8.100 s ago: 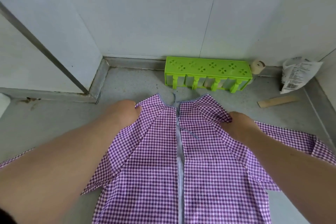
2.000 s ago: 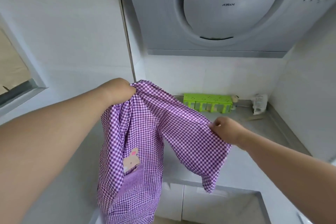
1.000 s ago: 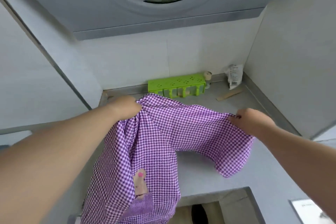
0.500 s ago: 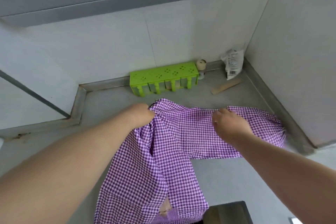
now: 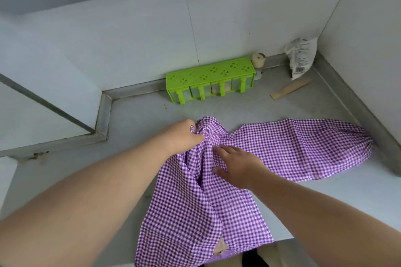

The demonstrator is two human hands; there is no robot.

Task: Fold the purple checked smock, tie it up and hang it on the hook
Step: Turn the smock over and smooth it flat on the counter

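The purple checked smock [image 5: 288,149] lies on the grey counter [image 5: 141,119], its body folded lengthwise and hanging over the front edge, one sleeve stretched out to the right. My left hand [image 5: 184,135] grips a bunch of fabric at the smock's top end. My right hand [image 5: 234,166] lies flat on the cloth just below it, fingers spread. No hook is in view.
A green perforated rack [image 5: 209,79] stands against the back wall, with a small jar [image 5: 258,62] beside it. A white packet [image 5: 300,56] leans in the right corner and a wooden stick [image 5: 290,88] lies near it. A wall closes the right side.
The smock came down from the air onto the counter. My right hand let go of the sleeve, now lying to the right, and moved left onto the body. My left hand keeps its grip.
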